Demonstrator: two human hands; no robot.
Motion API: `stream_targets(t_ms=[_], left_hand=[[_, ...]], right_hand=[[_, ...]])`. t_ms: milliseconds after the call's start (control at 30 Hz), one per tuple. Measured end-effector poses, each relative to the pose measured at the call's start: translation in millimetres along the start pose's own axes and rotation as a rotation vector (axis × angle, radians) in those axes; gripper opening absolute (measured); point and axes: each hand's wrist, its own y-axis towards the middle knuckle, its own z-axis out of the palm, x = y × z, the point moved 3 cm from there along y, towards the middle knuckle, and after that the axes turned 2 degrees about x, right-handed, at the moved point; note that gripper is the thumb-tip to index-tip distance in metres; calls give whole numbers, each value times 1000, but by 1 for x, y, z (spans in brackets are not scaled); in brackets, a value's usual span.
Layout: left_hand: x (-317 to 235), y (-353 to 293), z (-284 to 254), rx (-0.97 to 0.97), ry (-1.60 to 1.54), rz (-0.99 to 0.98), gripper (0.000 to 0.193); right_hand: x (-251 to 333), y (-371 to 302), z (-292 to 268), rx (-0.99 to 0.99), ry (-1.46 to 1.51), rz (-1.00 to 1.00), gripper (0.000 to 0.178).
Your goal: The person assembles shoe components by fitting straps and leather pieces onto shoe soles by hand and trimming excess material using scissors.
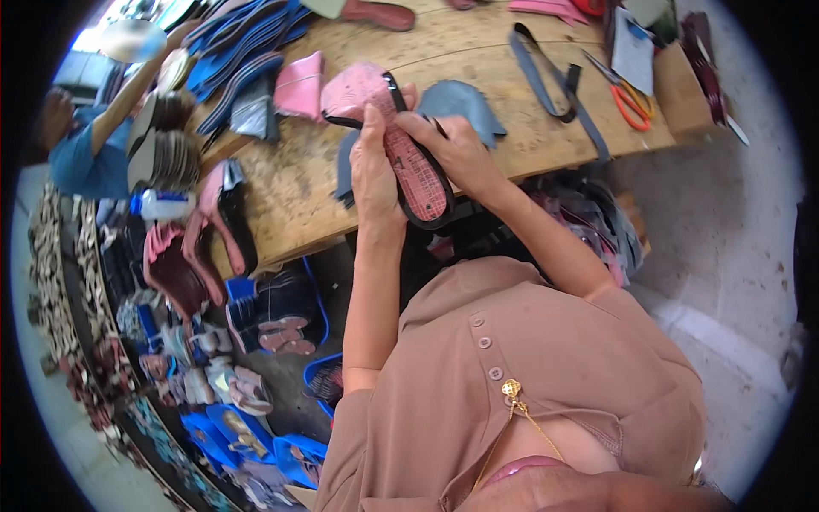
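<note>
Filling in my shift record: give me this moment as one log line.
Left hand: holding pink shoe piece; right hand: touching its edge; wooden table: blue-grey piece, orange-handled scissors

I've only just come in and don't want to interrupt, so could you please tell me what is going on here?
A person is holding a pink-and-black shoe piece up by the near edge of a wooden bench. The left grip supports it from the left, while the right grip has its fingers against it from the right. Orange-handled scissors and a grey strap lie to the right, with stacked blue pieces to the left.
</note>
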Motion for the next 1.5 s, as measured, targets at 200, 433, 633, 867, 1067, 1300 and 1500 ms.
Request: stream_targets(t_ms=[200, 433, 633, 867, 1067, 1300, 1500], left_hand=[[3, -7, -33, -94, 201, 10, 45], [30, -22, -12, -62, 143, -50, 42], [-14, -6, -44, 45, -156, 134, 48], [-19, -26, -41, 9, 173, 93, 42], [7, -36, -43, -1, 155, 0, 37], [45, -9, -11, -31, 48, -150, 14], [42, -24, -11, -24, 242, -138, 13]], right_hand=[[-14, -72, 27, 34, 228, 335, 39], [12, -1, -14, -70, 222, -38, 33], [13, -54, 19, 391, 181, 252, 34], [-21, -11, -57, -268, -975, -432, 30], [-46, 9, -74, -3, -953, -295, 26], [-40, 17, -89, -336, -401, -17, 20], [20, -36, -54, -80, -937, -647, 29]])
